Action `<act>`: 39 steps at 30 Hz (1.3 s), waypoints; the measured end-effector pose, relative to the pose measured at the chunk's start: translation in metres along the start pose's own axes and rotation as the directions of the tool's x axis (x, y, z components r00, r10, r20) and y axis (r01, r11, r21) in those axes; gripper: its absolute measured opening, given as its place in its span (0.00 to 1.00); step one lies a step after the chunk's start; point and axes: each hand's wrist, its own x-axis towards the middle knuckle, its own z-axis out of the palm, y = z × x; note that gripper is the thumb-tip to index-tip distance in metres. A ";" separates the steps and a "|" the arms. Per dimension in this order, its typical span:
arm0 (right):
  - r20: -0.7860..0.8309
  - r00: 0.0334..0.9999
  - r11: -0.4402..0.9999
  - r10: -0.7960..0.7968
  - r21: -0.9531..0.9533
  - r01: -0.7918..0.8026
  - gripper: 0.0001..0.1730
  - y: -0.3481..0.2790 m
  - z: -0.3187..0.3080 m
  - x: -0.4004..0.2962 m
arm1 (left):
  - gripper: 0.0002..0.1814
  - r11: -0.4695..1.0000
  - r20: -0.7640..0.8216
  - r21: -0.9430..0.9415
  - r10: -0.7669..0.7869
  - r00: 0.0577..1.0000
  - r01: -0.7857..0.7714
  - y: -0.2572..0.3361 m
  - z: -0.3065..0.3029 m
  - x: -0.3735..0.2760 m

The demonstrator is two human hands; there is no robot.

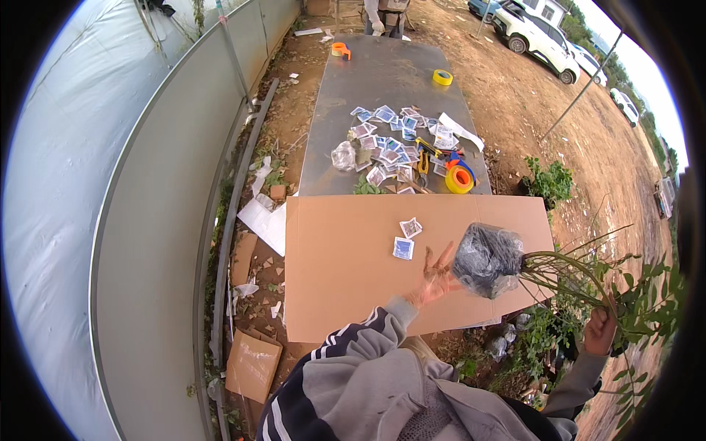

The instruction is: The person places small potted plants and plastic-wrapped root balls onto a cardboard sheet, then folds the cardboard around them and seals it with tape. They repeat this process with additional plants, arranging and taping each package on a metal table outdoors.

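A leafy potted plant (584, 270) lies tilted on its side, its stems pointing right. Its root end is a dark pot wrapped in clear plastic film (488, 260), over the right part of a flat cardboard sheet (342, 275). My right hand (600, 331) grips the stems near the foliage. Beside the wrapped pot, my left hand (437, 280) is spread with fingers apart; whether it touches the film I cannot tell. Two small printed packets, one blue (404, 248) and one brownish (411, 227), rest on the cardboard just beyond my left fingers.
The metal table (375, 71) bears scattered packets (389, 146), yellow-handled pliers (423, 163), an orange tape roll (460, 179), yellow tape (442, 77) and crumpled plastic (343, 156). Another person (380, 19) stands at its far end. A grey panel wall (165, 220) runs left; potted greenery (549, 179) stands right.
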 end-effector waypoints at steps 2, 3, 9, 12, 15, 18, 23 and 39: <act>-0.170 0.985 0.998 0.001 -0.064 -0.012 0.15 0.087 0.038 0.029 | 0.42 0.986 -0.093 0.144 0.096 0.991 -0.082 0.053 0.003 -0.028; -0.103 0.977 0.975 0.184 -0.108 -0.195 0.15 0.116 0.052 0.048 | 0.41 0.971 -0.136 0.216 0.137 0.981 -0.105 0.075 0.000 -0.042; -0.007 0.760 0.718 0.650 -0.321 -0.618 0.17 0.306 0.095 0.093 | 0.33 0.775 -0.569 0.631 0.484 0.665 -0.024 0.120 -0.015 -0.189; 0.095 0.606 0.599 0.790 -0.333 -0.728 0.16 0.358 0.121 0.093 | 0.39 0.672 -0.602 0.739 0.626 0.495 0.049 0.123 -0.012 -0.223; 0.110 0.587 0.594 0.802 -0.246 -0.766 0.16 0.399 0.103 0.134 | 0.41 0.653 -0.605 0.755 0.658 0.448 0.059 0.125 -0.012 -0.228; -0.069 0.489 0.442 0.870 -0.331 -0.833 0.24 0.407 0.075 0.160 | 0.44 0.560 -0.605 0.795 0.705 0.369 0.234 0.118 -0.008 -0.205; 0.005 0.681 -0.110 0.732 -0.986 0.126 0.38 0.337 0.101 0.179 | 0.45 0.706 -0.660 0.708 0.646 0.383 0.028 0.125 -0.011 -0.175; 0.794 0.244 0.368 0.557 -0.499 0.784 0.46 0.523 0.313 0.032 | 0.39 0.654 -0.603 0.757 0.700 0.383 -0.002 0.183 0.032 -0.249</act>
